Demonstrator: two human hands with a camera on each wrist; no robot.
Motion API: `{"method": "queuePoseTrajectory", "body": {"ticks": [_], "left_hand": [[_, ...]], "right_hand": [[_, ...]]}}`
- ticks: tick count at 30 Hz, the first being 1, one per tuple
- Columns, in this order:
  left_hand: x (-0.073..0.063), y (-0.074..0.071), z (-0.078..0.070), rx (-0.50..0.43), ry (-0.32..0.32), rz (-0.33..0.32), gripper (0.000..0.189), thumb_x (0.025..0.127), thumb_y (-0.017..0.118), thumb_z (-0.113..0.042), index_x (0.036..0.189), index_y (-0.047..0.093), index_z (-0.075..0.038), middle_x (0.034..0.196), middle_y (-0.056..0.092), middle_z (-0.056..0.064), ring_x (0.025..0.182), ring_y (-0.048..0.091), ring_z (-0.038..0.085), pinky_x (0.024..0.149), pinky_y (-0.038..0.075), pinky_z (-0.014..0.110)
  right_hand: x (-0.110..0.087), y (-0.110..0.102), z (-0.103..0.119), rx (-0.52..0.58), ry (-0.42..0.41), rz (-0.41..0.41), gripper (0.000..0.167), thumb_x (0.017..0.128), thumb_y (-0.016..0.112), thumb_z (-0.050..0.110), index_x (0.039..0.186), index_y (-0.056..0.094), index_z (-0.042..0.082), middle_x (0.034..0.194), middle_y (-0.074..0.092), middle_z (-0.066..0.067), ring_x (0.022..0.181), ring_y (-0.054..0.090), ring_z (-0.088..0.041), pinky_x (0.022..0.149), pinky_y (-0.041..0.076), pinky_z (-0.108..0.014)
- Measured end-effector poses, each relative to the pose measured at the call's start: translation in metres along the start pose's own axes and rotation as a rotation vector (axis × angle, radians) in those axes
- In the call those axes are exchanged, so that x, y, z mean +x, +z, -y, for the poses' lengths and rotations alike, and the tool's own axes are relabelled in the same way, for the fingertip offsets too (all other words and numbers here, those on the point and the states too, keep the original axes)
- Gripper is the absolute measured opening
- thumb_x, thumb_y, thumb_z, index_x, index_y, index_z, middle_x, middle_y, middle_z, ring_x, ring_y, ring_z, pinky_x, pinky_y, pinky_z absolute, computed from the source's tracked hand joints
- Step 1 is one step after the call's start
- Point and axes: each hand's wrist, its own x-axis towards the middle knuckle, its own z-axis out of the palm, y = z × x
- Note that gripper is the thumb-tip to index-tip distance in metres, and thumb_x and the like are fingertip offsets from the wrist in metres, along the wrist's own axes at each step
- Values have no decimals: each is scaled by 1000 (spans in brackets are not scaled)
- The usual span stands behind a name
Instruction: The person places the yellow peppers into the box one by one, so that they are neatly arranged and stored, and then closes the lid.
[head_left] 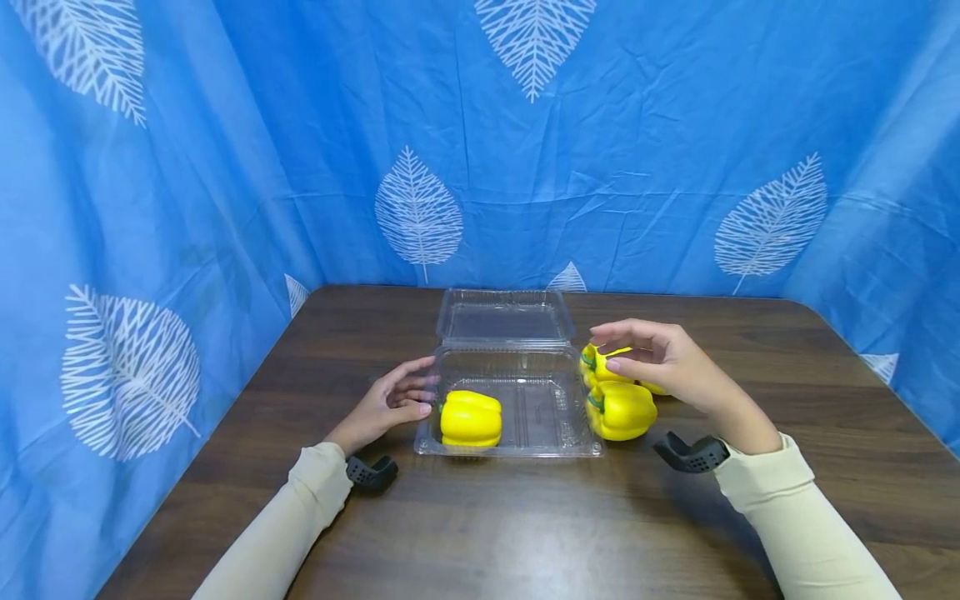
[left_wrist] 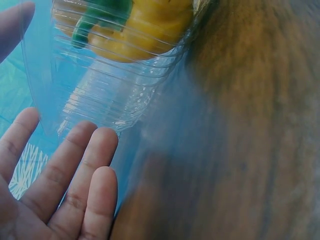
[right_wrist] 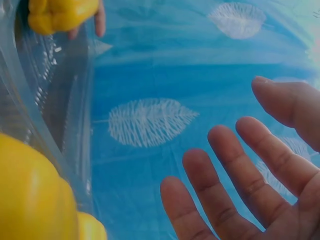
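Note:
A clear plastic clamshell container (head_left: 536, 417) lies on the table with its lid folded back. One yellow bell pepper (head_left: 471, 419) sits inside at the left, its green stem (left_wrist: 107, 15) showing through the ribbed wall in the left wrist view. My left hand (head_left: 392, 400) is at the container's left side, fingers extended near or against the wall. Above the peppers on the right, my right hand (head_left: 656, 358) hovers with relaxed, parted fingers and nothing in them. Beneath it are a near yellow pepper (head_left: 622, 411) and a farther pepper (head_left: 600, 364), partly hidden by the hand.
Another bit of yellow pepper (head_left: 654, 388) shows behind the two on the right. The open lid (head_left: 504, 317) extends toward the far edge of the brown wooden table (head_left: 360, 329). A blue curtain (head_left: 637, 125) with white leaf prints hangs behind and at the sides.

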Motion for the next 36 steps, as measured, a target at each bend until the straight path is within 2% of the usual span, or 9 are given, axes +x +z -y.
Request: {"method": "queuePoseTrajectory", "body": {"ticks": [4, 8, 14, 19, 21, 24, 31, 36], "left_hand": [[-1, 0, 1, 18, 32, 8, 73, 102, 71, -16, 166, 38, -5, 160, 52, 25, 136, 60, 43, 107, 53, 26], [-2, 0, 3, 24, 52, 19, 72, 102, 70, -15, 166, 38, -3, 160, 51, 26, 134, 61, 44, 105, 52, 22], [-3, 1, 5, 40, 68, 23, 71, 103, 70, -16, 166, 39, -3, 161, 50, 27, 129, 63, 41, 103, 53, 24], [-4, 2, 6, 40, 87, 31, 73, 104, 69, -15, 167, 35, -2, 161, 48, 28, 129, 63, 42, 103, 53, 26], [-4, 3, 6, 38, 88, 29, 73, 104, 69, -14, 168, 34, -2, 161, 49, 29, 129, 63, 42, 102, 53, 25], [-3, 4, 5, 31, 79, 31, 74, 104, 69, -13, 168, 33, -3, 161, 49, 28, 130, 62, 42, 102, 53, 24], [-1, 5, 2, 25, 63, 29, 76, 103, 70, -13, 169, 33, -6, 162, 49, 27, 131, 61, 43, 103, 53, 22], [-1, 4, 3, 31, 61, 34, 76, 103, 69, -13, 169, 32, -6, 163, 47, 27, 131, 61, 42, 103, 52, 21]], "right_hand": [[-2, -8, 0, -4, 19, -17, 37, 102, 70, 0, 139, 67, -4, 130, 73, 5, 116, 69, -12, 99, 55, -19], [-3, -15, -1, -1, 21, -28, 38, 101, 71, 0, 139, 68, -1, 130, 74, 5, 115, 70, -16, 97, 56, -19], [-5, -25, -3, -1, 27, -55, 37, 103, 70, 1, 140, 69, 6, 130, 75, 4, 116, 70, -11, 97, 56, -19], [-7, -33, -7, 13, -2, -56, 39, 102, 67, -4, 141, 67, 2, 131, 74, 10, 118, 69, -8, 97, 56, -19], [-8, -36, -9, 16, -12, -54, 40, 102, 67, -5, 142, 65, -1, 133, 73, 12, 119, 68, -7, 97, 57, -19], [-12, -41, -10, 6, 8, -65, 40, 102, 68, -3, 142, 66, 2, 134, 72, 14, 120, 67, -4, 97, 56, -18], [-14, -52, -16, -36, 16, -102, 41, 102, 68, -2, 143, 64, -1, 134, 71, 17, 122, 66, -2, 100, 52, -14], [-17, -61, -24, -57, 22, -136, 42, 104, 67, -1, 144, 67, 11, 134, 70, 21, 122, 66, -1, 98, 52, -13]]}}
